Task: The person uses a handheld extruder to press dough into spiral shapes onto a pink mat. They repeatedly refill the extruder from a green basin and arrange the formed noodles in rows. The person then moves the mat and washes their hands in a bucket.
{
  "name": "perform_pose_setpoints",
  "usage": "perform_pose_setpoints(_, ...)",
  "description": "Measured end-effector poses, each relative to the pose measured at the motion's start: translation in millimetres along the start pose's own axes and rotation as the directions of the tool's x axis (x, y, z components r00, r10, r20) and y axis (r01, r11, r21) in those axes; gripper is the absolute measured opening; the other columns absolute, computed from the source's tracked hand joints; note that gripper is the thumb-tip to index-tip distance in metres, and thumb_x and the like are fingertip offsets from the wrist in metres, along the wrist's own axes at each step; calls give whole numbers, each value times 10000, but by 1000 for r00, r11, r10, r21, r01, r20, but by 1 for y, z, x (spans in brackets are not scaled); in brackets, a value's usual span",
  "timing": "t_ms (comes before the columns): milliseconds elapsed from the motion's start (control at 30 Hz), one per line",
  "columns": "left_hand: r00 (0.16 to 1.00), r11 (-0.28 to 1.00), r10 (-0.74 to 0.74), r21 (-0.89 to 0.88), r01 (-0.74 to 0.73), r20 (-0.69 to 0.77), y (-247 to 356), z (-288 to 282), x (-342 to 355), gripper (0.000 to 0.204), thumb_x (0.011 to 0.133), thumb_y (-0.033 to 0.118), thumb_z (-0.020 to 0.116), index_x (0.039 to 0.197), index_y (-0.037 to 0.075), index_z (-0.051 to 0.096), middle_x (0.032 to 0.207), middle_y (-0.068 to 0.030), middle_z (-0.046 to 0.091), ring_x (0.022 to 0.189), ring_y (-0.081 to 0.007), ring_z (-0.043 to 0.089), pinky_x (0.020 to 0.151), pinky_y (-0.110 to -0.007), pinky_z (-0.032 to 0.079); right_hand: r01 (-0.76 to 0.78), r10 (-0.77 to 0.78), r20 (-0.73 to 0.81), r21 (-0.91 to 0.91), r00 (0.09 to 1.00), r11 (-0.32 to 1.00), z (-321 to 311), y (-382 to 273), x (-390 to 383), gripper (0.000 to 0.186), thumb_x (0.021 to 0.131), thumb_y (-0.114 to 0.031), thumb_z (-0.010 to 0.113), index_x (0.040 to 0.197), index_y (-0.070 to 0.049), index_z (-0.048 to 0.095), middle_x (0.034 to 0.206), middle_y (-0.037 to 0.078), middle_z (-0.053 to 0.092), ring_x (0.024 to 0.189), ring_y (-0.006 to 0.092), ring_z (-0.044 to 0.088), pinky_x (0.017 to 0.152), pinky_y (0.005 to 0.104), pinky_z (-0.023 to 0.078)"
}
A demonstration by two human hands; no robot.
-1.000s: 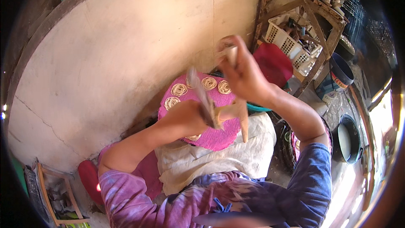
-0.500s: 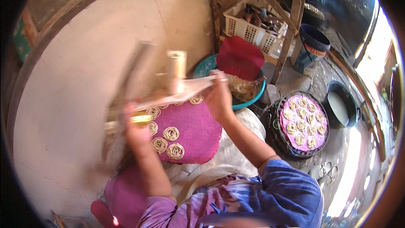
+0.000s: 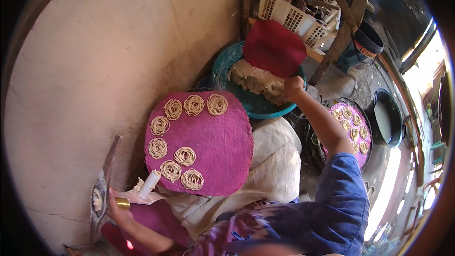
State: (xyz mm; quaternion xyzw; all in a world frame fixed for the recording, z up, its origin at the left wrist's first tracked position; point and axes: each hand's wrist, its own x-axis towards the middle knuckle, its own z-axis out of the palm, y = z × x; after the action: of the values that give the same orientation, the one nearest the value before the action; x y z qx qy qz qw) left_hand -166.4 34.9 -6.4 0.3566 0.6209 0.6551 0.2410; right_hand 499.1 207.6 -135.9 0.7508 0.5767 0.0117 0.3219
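Note:
My left hand [image 3: 115, 207] grips a two-part hand press at the lower left. One part is a pale paddle with a white cylinder [image 3: 150, 184] sticking up and dough beside it. The other is a long bar [image 3: 98, 198] with dough showing in its opening; a brass-coloured tube [image 3: 122, 203] sits by my fingers. My right hand [image 3: 295, 85] is closed at the edge of a lump of pale dough [image 3: 256, 81] in a teal basin [image 3: 226, 64]; its fingertips are partly hidden. Between my hands lies a magenta cloth-covered round [image 3: 208, 147] bearing several coiled dough-strand nests [image 3: 192, 179].
A dark red cloth [image 3: 275, 47] covers part of the dough. To the right stand a round tray of more nests [image 3: 354, 135], a black pot of pale liquid [image 3: 383, 118] and a dark bucket [image 3: 367, 42]. A white crate [image 3: 284, 16] sits behind; the wall [image 3: 85, 66] rises at left.
My right hand has let go of the press and moved right to the dough. My left hand has lowered the press leftward and nearer me, off the magenta round, its parts now separated.

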Motion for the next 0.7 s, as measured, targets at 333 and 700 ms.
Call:
perform_pose_setpoints(333, 937, 978, -19, 189, 91, -350, -6, -22, 10, 400, 837, 152, 753, 1135, -68, 601, 1047, -153, 646, 940, -222, 615, 867, -337, 495, 270, -185, -410, 161, 893, 949, -23, -48, 48, 269, 877, -164, 526, 1101, -74, 643, 998, 172, 711, 881, 295, 716, 659, 477, 582)
perform_pose_setpoints(700, 891, 307, 369, 871, -384, 263, 48, -30, 15, 328, 894, 109, 667, 1160, -74, 609, 1177, -230, 624, 1058, -307, 593, 923, -418, 465, 264, -214, -235, 207, 948, 942, 29, -102, 69, 305, 900, -177, 522, 1156, -59, 639, 1015, 167, 711, 853, 323, 719, 698, 425, 584)
